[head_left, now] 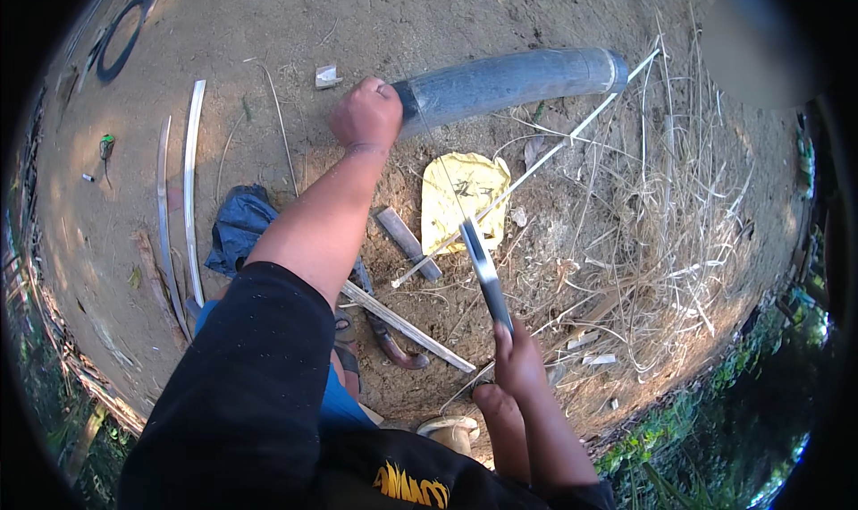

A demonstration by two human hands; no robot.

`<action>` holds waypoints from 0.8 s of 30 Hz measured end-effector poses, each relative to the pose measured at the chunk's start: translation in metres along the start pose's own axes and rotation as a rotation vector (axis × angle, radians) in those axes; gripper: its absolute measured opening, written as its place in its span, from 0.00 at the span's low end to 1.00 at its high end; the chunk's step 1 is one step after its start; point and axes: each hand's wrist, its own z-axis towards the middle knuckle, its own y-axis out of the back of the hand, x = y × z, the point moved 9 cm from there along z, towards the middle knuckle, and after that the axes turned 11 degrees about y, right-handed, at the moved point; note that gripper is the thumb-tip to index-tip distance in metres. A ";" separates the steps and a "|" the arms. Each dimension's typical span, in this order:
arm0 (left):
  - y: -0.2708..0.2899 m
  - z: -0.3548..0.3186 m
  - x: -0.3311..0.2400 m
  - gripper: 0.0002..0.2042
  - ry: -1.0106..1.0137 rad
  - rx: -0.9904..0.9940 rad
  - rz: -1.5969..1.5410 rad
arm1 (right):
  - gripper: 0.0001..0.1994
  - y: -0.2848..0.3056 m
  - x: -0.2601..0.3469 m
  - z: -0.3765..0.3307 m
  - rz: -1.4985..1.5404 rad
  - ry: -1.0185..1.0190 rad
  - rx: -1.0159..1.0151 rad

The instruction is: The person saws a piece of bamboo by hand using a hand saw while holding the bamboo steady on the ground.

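My left hand [366,114] is closed in a fist at the left end of a thick blue-grey tube [514,88]. The tube lies crosswise at the far side, slightly curved by the lens, with a pale ring near its right end. My right hand [518,358], lower right of centre, is wrapped round the lower end of a long knife [483,264]. Its dark, narrow blade points away from me and catches a bright reflection. Between the hands lies a crumpled yellow bag [456,195] with dark print, with a long pale strip [572,139] across its edge.
A heap of thin pale shavings [666,233] covers the ground at right. Long split strips [192,179] lie at left beside a dark blue cloth or bag [239,228]. A short wood block [408,244] and another pale strip [411,324] lie near my feet. A black ring [123,36] sits far left.
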 end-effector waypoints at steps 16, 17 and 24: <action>0.001 -0.011 -0.003 0.12 -0.064 -0.126 -0.133 | 0.29 -0.005 0.050 0.069 0.163 -0.030 0.002; -0.006 -0.008 -0.017 0.12 -0.026 -0.065 -0.103 | 0.30 0.004 0.068 0.098 0.115 -0.020 0.023; 0.001 0.006 0.000 0.11 0.074 -0.004 0.021 | 0.21 0.011 -0.013 -0.027 0.115 0.020 -0.062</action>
